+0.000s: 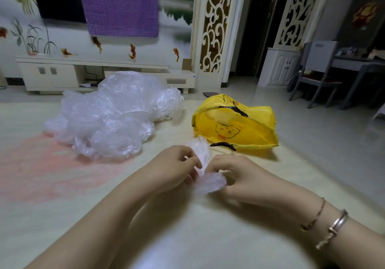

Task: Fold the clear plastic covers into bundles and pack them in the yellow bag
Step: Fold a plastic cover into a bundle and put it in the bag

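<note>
A small folded bundle of clear plastic cover [206,173] is held low over the floor, in the middle of the view. My left hand [177,164] pinches its left side and my right hand [235,177] grips its right side, fingers curled round it. A big loose heap of clear plastic covers [112,114] lies on the floor to the upper left. The yellow bag [235,123] with a cartoon face lies on its side just beyond my hands, to the right, its mouth open toward me.
A white TV cabinet [62,73] runs along the back wall behind the heap. A grey chair [316,70] and a desk stand at the far right. A reddish patch marks the floor at the left.
</note>
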`<state>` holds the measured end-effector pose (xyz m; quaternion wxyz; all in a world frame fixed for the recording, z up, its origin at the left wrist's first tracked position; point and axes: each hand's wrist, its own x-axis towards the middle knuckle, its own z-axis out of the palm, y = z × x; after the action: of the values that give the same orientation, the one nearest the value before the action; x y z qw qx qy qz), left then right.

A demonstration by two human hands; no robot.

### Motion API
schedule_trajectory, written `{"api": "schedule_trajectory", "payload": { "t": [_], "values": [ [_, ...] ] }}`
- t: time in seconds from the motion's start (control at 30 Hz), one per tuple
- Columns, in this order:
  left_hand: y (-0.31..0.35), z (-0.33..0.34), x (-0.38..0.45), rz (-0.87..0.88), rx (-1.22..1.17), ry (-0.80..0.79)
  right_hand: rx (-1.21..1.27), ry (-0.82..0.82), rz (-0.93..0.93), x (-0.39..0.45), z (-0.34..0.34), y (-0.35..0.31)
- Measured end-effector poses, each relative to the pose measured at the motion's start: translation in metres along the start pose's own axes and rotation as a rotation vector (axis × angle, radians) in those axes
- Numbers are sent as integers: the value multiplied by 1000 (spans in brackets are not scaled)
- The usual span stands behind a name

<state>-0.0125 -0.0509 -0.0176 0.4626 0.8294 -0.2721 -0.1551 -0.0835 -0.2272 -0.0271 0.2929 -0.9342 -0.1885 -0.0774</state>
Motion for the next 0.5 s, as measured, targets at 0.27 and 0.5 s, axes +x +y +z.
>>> {"api": "schedule_trajectory", "payload": {
  "t": [0.27, 0.5],
  "values": [
    [-1, 2, 3, -71, 13, 112, 305, 181, 243, 17, 0, 11],
    [-12, 11, 3, -40, 129, 141, 5, 298, 409, 25, 14, 18]
  ]
}}
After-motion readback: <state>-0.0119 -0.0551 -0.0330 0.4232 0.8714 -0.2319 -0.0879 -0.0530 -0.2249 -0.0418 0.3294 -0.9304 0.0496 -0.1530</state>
